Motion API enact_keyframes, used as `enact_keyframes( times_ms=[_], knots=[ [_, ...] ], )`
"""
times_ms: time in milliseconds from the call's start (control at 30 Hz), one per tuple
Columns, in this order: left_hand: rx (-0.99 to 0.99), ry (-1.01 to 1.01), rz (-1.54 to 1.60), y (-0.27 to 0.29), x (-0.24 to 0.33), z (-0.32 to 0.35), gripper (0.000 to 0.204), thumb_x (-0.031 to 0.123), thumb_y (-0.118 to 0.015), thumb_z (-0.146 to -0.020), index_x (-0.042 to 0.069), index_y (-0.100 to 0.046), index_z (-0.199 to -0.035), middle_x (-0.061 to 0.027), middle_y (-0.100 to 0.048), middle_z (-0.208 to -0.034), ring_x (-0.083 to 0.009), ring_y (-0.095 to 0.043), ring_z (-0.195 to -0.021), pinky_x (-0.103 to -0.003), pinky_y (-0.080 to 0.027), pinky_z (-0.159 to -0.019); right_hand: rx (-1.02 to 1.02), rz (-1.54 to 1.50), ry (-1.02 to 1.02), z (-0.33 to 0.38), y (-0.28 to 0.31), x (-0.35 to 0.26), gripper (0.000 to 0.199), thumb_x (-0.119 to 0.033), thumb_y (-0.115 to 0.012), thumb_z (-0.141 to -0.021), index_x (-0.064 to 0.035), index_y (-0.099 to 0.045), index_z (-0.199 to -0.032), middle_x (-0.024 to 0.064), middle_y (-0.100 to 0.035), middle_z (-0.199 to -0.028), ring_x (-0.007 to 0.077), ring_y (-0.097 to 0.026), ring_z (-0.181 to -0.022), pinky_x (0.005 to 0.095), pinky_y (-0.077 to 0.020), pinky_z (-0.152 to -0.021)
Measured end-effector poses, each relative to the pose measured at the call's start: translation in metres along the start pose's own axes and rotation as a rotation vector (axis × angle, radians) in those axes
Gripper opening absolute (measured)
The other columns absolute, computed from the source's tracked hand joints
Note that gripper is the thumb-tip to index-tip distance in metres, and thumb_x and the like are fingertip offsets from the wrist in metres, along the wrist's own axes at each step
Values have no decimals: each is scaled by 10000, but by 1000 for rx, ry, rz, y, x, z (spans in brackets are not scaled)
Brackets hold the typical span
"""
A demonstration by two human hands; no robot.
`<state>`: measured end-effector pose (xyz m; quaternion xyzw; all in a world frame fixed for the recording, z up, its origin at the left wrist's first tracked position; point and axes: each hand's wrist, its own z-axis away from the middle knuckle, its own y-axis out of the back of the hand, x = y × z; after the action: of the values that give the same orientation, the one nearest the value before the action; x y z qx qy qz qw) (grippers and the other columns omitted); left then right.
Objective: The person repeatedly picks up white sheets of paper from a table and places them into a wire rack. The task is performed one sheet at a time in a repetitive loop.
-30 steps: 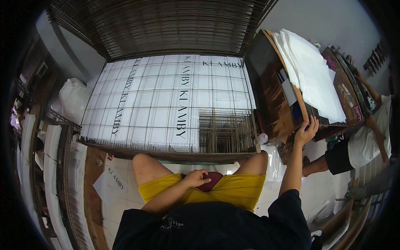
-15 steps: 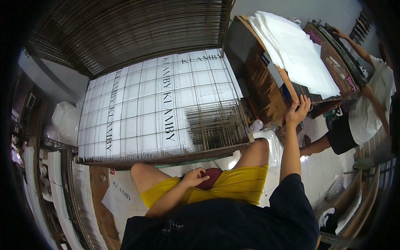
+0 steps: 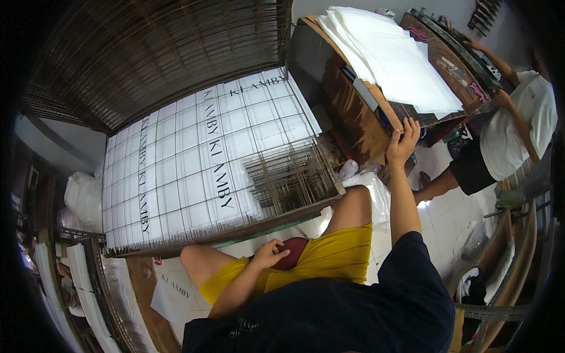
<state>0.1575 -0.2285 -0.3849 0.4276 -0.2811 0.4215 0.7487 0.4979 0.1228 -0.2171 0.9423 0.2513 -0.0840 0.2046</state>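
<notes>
The wire rack [image 3: 282, 215] holds layered white sheets [image 3: 176, 170] with dark lettering.

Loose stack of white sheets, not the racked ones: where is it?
Head view, upper right: the loose stack lies on the wooden table, just beyond the person's right hand.

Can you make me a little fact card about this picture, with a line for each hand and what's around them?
Left hand: over the lap, near a dark red rounded thing; touching is unclear
Right hand: at the corner of a brown wooden table
On the table: loosely piled thin white sheets
In front: a dark metal wire rack, with black-lettered white sheets under its grid
Nearby person: at the right, wearing white and black
</notes>
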Motion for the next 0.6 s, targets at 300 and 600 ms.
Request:
enact_keyframes(
  times_ms=[300,600],
  knots=[
    [9,9,24,2,4,1,492,451,-707,-764,79,-596,-1066,-60,-593,-726,-165,-566,-682,-299,-461,-644,-55,-16,-34,-1,6,-4,437,-336,-520,-887,-30,-534,-1199,174,-454,-1297,372,-341,-1277,455,-284,-1042],
    [12,-15,32,-4,-12,-6,512,468,-715,-746,78,-600,-1057,-52,-579,-716,-161,-555,-668,-300,-463,-641,-53,-27,-53,-1,10,-7,418,-303,-535,-881,-19,-540,-1188,178,-463,-1288,385,-339,-1275,457,-284,-1044]
  ],
)
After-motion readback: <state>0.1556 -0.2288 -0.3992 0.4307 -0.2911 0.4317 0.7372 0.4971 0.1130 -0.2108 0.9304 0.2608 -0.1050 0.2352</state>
